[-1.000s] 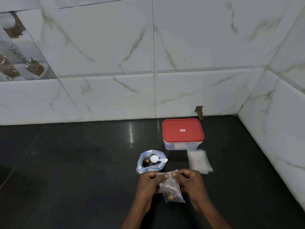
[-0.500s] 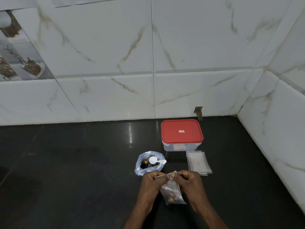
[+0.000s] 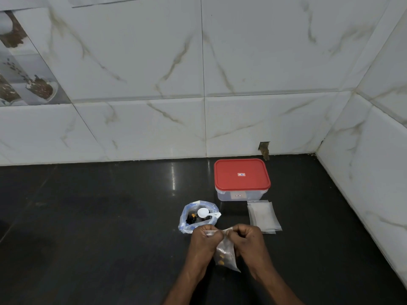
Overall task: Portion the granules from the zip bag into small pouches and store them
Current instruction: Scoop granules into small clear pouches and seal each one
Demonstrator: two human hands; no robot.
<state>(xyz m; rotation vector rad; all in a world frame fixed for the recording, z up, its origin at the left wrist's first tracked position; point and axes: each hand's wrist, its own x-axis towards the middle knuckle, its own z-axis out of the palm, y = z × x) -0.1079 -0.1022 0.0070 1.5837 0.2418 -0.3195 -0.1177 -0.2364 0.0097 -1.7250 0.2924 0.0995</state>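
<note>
At six o'clock on the counter (image 3: 88, 216), left hand (image 3: 203, 238) and right hand (image 3: 247, 238) pinch the pouch (image 3: 226, 254) mouth, fingers curled tighter than before; sealing seems nearly done. The zip bag (image 3: 198, 216) lies at eleven o'clock.

Left of the red-lidded container (image 3: 242, 179), the countertop (image 3: 88, 216) offers wide passage. The zip bag (image 3: 187, 224) stands front-left of it, the pouch stack (image 3: 263, 216) just in front, walls (image 3: 286, 128) behind and right.

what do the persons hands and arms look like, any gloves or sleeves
The left hand and right hand are bare: no gloves, and no rings or watch show. The forearms are bare to the frame's bottom edge; no sleeve is in view.
</note>
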